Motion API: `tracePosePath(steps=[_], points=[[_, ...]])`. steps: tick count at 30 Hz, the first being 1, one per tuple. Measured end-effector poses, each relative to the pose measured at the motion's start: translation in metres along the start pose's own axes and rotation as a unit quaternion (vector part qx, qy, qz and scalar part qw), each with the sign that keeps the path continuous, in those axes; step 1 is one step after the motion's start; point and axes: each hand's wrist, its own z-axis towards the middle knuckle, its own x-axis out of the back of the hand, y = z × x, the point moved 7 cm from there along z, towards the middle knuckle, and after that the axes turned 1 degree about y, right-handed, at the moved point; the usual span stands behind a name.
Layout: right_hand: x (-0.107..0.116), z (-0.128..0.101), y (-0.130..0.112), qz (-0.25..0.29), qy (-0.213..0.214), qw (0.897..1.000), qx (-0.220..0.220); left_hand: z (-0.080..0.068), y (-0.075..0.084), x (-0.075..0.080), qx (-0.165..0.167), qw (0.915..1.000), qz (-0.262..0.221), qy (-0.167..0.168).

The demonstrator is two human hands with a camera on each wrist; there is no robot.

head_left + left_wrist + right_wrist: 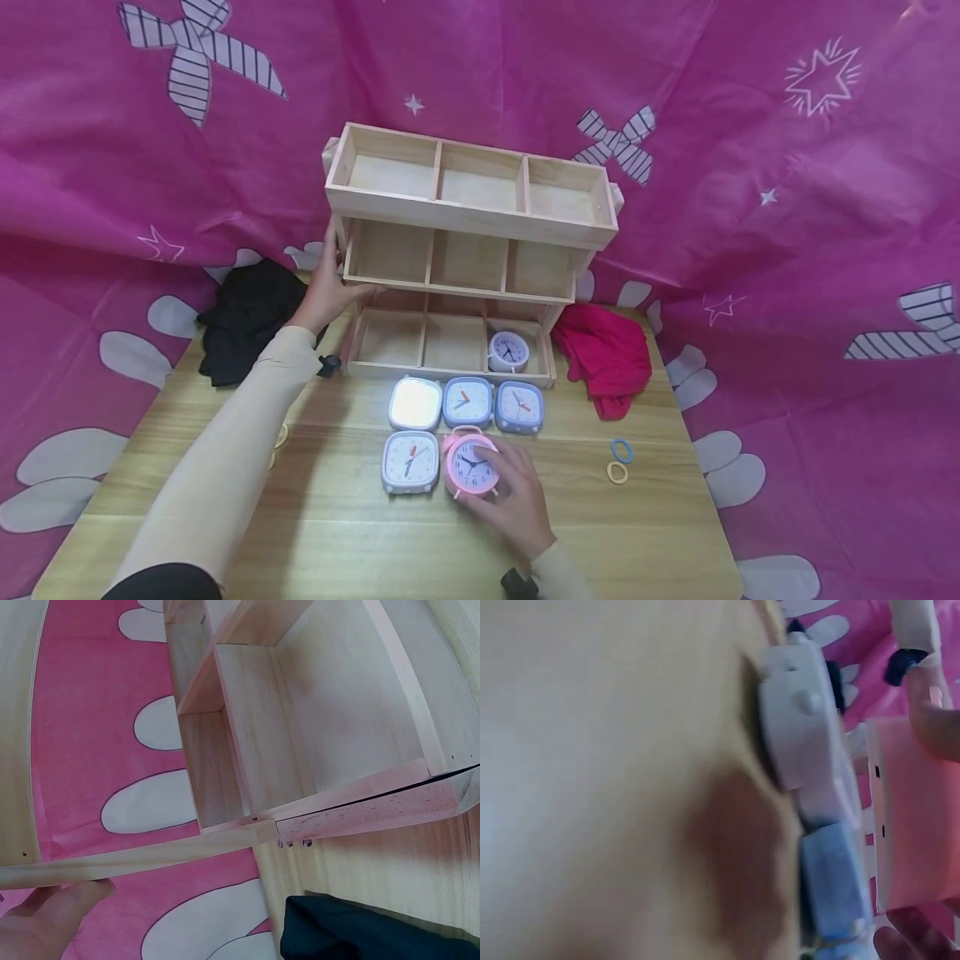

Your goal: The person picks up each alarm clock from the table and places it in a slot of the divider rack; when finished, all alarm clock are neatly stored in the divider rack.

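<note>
– Your right grip [513,497] curls thumb and fingers round the pink clock [468,467]; why by its sides?
– Probably so it faces you mostly uncovered while you hold it securely.
– And your left grip [327,287]?
– It clasps the wooden shelf [465,215] by its left side, farther off and left of your right grip, perhaps to steady it.
– Those square clocks [410,462]?
– One lies just left of your right grip, three beyond it on the desk [630,533], presumably for easy reach.
</note>
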Motion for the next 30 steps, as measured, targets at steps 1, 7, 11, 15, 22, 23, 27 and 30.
tracePosePath(steps=[1,7,11,15,22,23,27,30], points=[[0.001,0.008,-0.003,0.004,0.003,1.000,0.003,0.000,0.000,0.000,-0.001,1.0000,0.000,0.001],[-0.002,0.062,-0.005,0.026,0.026,0.999,-0.011,-0.002,0.000,0.002,0.006,1.0000,0.000,0.000],[-0.010,0.103,-0.001,0.048,0.042,0.997,-0.032,0.000,-0.005,0.003,0.016,0.9998,0.012,0.004],[-0.019,0.143,0.004,0.049,0.065,0.996,-0.046,0.008,-0.025,0.004,0.007,0.9998,0.015,0.013],[-0.035,0.198,0.015,0.002,0.062,0.994,-0.087,0.010,-0.034,0.005,-0.011,0.9997,0.013,0.017],[-0.038,0.203,0.017,-0.006,0.056,0.994,-0.095,0.010,-0.034,0.005,-0.010,0.9997,0.016,0.017],[-0.050,0.215,0.025,-0.046,0.038,0.992,-0.107,0.010,-0.034,0.004,-0.008,0.9996,0.022,0.017],[-0.058,0.220,0.030,-0.078,0.029,0.991,-0.104,0.011,-0.033,0.004,-0.008,0.9995,0.022,0.020]])
